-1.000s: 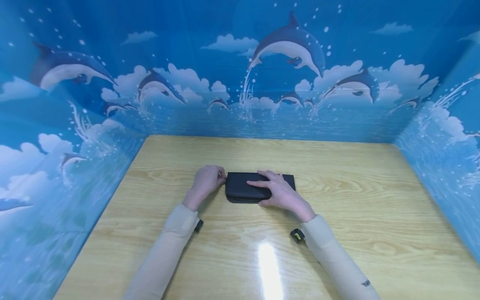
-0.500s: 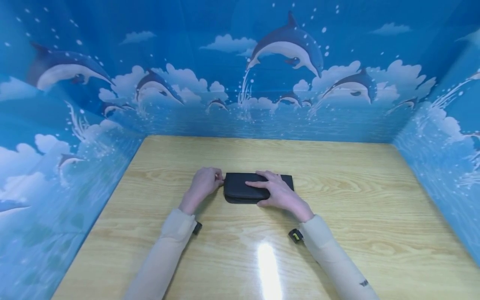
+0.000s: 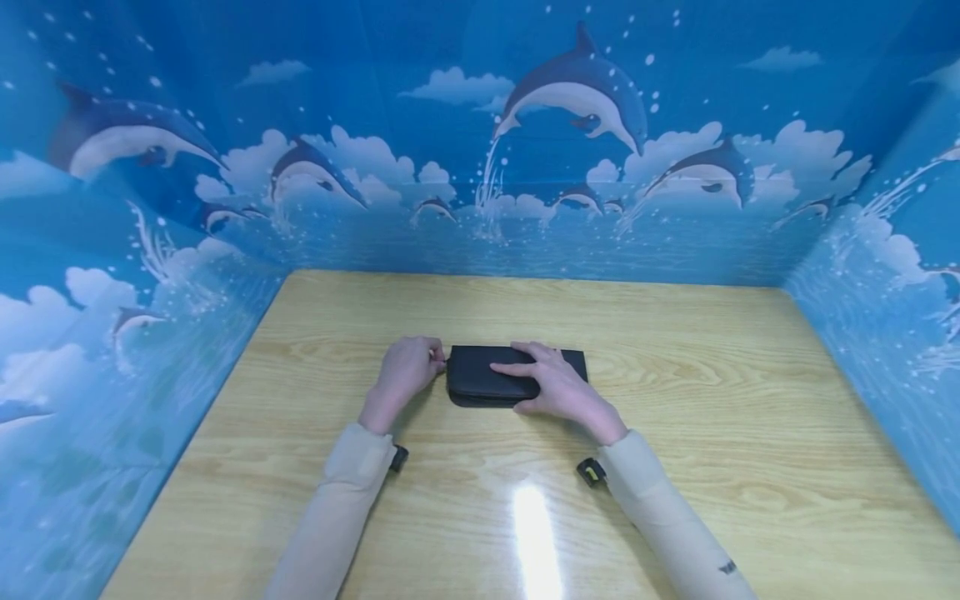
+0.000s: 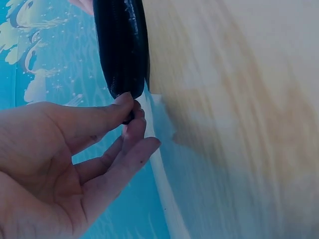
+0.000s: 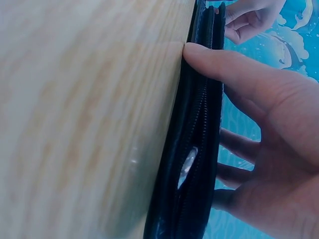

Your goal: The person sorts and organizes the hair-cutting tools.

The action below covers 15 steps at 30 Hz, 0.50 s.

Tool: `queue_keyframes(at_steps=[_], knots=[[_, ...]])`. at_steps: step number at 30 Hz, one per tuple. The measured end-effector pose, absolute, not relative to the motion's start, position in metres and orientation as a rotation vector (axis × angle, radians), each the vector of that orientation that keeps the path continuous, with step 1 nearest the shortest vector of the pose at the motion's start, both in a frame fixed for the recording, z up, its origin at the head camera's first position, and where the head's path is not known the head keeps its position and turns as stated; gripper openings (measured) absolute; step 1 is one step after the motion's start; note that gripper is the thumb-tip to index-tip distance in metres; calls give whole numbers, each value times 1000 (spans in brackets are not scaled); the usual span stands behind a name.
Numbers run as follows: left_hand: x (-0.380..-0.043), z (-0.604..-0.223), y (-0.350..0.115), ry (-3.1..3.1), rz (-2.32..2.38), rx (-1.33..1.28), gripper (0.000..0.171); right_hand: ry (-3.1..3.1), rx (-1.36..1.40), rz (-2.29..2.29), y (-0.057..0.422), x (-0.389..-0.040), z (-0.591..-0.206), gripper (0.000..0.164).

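Observation:
A black zip wallet (image 3: 476, 372) lies flat on the table in the head view. My left hand (image 3: 405, 368) is at its left end. In the left wrist view, thumb and index finger pinch a small dark tab (image 4: 129, 118) at the wallet's end, while the other fingers stay loose. My right hand (image 3: 558, 385) holds the wallet's right part, fingers spread over the top and thumb (image 5: 202, 59) on the near edge. The right wrist view shows the zipper (image 5: 204, 107) along that edge, its teeth parted toward the right, with something pale in the gap.
The wood-grain table (image 3: 697, 367) runs back to a blue dolphin-print backdrop (image 3: 420, 233), which also rises at the left and right. A bright light reflection lies on the near part of the table. Small dark devices (image 3: 591, 472) sit at both wrists.
Hands and wallet shift very slightly left in the head view, along with the whole scene. Both hands keep their hold.

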<state>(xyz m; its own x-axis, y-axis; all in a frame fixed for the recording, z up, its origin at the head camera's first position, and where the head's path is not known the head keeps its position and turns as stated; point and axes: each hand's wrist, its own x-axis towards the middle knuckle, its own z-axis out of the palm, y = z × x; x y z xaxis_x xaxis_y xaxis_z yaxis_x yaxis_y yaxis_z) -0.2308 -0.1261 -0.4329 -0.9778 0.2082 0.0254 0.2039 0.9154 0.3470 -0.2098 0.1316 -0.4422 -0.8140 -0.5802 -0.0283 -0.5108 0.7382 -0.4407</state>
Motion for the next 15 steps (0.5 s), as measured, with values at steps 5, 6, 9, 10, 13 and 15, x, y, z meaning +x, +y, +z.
queue_keyframes(at_steps=[5,6,9,10,13,15], knots=[[-230,-429,-125,3042,555,321,13,2778,-883,-620,132,-210,-442,72],[-230,-429,-125,3035,555,317,13,2777,-882,-621,132,-210,-442,73],[-231,-430,-125,3015,562,298,12,2776,-879,-624,132,-211,-443,73],[-231,-430,-125,3009,561,292,12,2776,-878,-625,132,-211,-443,72],[-232,-431,-125,3002,550,288,12,2777,-874,-623,132,-210,-443,72],[-232,-432,-125,3004,539,297,13,2777,-871,-622,132,-210,-443,72]])
